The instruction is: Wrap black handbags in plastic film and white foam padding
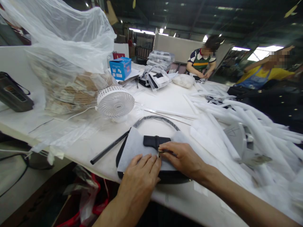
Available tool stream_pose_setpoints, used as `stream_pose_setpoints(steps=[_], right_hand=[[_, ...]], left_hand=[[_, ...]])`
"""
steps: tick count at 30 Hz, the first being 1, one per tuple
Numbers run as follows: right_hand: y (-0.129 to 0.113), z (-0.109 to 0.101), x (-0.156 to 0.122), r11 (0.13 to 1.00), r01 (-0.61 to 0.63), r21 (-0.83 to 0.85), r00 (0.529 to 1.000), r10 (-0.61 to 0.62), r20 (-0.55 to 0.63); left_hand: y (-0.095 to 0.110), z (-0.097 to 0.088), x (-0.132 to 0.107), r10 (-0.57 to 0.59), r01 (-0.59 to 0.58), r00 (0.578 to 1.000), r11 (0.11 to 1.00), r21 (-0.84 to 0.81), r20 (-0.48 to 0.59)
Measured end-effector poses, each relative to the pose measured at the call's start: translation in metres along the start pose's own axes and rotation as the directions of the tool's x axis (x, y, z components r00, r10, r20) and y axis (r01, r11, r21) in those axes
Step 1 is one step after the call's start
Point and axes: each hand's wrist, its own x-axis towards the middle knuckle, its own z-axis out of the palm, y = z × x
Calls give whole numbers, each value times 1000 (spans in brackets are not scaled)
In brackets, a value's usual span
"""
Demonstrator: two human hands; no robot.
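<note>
A black handbag [121, 147] lies on the table near its front edge, its wrapped handle [158, 118] arching away from me. Over its front is a sheet of white tissue paper [133, 148], with a black strap tab [149, 141] on top. My left hand [142, 173] rests flat on the paper, fingers stretched out. Just right of it, my right hand [180, 156] pinches a small gold-coloured metal clasp [161, 152] at the end of the strap. A dark stick-like strip [109, 147] lies to the left of the bag.
A white fan [115, 104] and a big plastic bag of brown packets [78, 91] stand left. White foam tubes [255, 123] and a tape dispenser [239, 142] lie right. Behind are a blue box [120, 68] and wrapped bags [157, 78]. Two people work across the table.
</note>
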Motion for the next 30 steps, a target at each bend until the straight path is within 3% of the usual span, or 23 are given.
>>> stream_pose_setpoints(steps=[6,14,17,21,27,30], right_hand=[[-8,-14,10,968,-240,73,970,242,-9],[-15,-6,8,988,-154,-7,987,153,-38],[-12,-4,6,989,-148,3,987,148,-69],[-11,-6,7,985,-172,8,982,172,-79],[-14,-19,20,980,-173,-99,985,171,-27],[-16,-23,23,971,-184,-155,983,180,-38]], left_hand=[[-5,-2,7,-27,26,998,999,19,59],[-9,-10,14,1,-1,997,1000,-7,-78],[-12,-20,15,24,-37,994,992,-123,-103],[-15,-33,19,-80,62,995,959,-278,-52],[-22,-31,36,34,-38,999,991,-128,-34],[-26,-27,37,35,-37,999,991,-126,-18]])
